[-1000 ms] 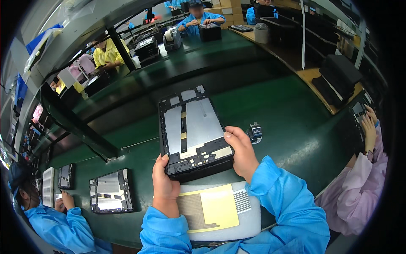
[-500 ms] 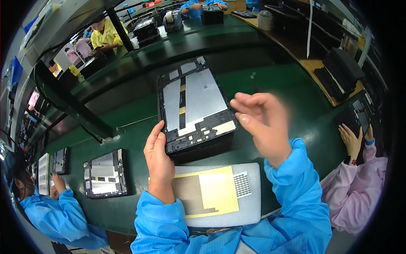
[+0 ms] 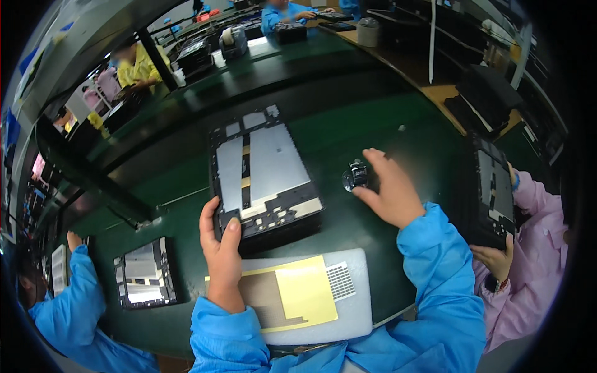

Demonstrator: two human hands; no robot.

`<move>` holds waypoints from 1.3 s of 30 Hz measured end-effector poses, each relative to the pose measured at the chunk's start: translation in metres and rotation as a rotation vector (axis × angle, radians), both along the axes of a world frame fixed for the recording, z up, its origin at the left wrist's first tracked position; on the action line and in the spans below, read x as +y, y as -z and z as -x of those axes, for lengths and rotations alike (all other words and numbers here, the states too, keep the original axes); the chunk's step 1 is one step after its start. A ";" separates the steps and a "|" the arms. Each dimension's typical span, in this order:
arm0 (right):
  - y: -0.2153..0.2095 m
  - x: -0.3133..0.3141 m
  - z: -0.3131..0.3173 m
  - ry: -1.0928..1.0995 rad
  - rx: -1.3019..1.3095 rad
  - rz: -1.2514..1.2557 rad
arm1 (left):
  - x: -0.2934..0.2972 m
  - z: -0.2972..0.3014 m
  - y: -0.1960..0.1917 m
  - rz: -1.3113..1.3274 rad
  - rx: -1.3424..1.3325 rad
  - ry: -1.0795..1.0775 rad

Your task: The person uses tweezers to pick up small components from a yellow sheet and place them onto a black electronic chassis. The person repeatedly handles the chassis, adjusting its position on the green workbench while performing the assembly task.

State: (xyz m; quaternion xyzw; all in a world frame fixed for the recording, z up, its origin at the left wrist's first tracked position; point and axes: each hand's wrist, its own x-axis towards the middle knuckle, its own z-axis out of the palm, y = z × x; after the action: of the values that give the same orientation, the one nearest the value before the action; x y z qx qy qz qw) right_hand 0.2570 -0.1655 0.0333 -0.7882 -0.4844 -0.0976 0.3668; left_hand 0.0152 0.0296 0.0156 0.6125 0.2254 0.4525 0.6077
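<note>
A stack of black tablet housings stands on the green bench; the top tablet housing (image 3: 273, 165) shows silver plates and a black-and-gold ribbon strip. My left hand (image 3: 222, 248) grips its near left corner, thumb on top and fingers along the side. To the right of the stack sits a small chrome tally counter (image 3: 357, 174). My right hand (image 3: 395, 193) is beside the counter, thumb and fingers apart in a C shape; whether a fingertip touches it I cannot tell. Below the stack, a yellow-backed sticker sheet (image 3: 305, 289) lies on a white foam pad (image 3: 357, 311).
Another open tablet housing (image 3: 145, 273) lies to the left, near a co-worker's blue sleeve (image 3: 84, 292). On the right, a co-worker in pink holds a tablet housing (image 3: 494, 193) upright. A dark post (image 3: 87, 168) rises at the left; a tape dispenser (image 3: 233, 42) stands far back.
My right hand has moved right, away from the stack, and the tally counter now shows beside it. My view has shifted. The co-worker at right has lifted a tablet housing.
</note>
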 end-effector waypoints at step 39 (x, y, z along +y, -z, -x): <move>0.018 0.004 -0.005 0.001 0.043 0.027 | -0.007 -0.005 -0.010 0.046 -0.017 -0.032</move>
State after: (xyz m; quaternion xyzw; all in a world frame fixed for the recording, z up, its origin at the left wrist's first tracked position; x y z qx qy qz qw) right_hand 0.2623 -0.1612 0.0148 -0.7952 -0.4772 -0.0745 0.3665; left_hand 0.0197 0.0221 0.0258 0.5909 0.2403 0.4619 0.6162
